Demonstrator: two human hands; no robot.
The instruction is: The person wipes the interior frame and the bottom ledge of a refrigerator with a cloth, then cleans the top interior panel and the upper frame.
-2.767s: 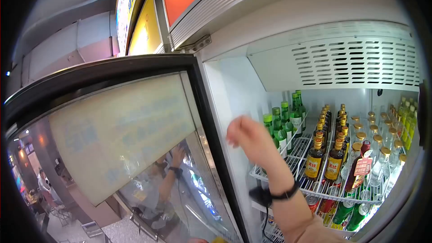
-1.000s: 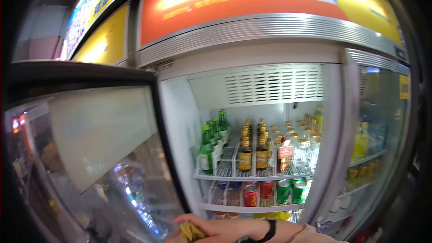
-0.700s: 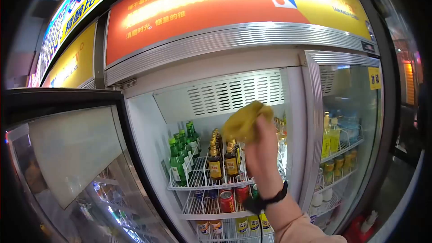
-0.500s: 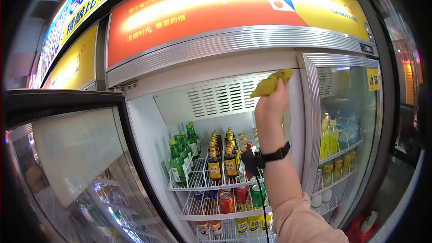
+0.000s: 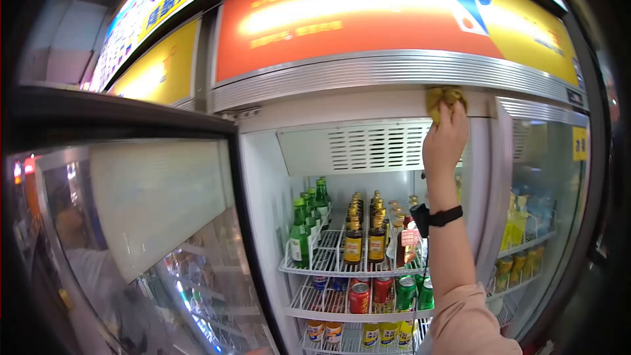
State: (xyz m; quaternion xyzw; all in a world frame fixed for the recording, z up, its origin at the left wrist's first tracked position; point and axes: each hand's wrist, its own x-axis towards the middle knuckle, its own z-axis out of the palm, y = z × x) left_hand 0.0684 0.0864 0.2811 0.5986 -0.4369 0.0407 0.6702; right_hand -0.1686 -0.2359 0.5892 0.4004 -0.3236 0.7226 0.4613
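My right hand (image 5: 447, 141) is raised high, its fingers closed on a bunched yellow-green cloth (image 5: 436, 101). The cloth lies against the white upper frame (image 5: 368, 100) of an open fridge, just under the ridged silver trim. Behind and below the hand is the slotted white vent panel (image 5: 378, 148). A black strap (image 5: 447, 216) with a small dark device circles the wrist, and a thin cable hangs from it. My left hand is out of view.
The glass door (image 5: 164, 197) stands swung out at the left. Wire shelves hold green bottles (image 5: 300, 233), dark gold-topped bottles (image 5: 353, 243) and cans (image 5: 359, 297). A second glass door (image 5: 542, 177) is at the right. Lit orange sign panel (image 5: 315, 23) overhead.
My right hand has carried the cloth upward, from near the vent's right end to the frame above it. The camera view has turned, so the fridge appears farther right.
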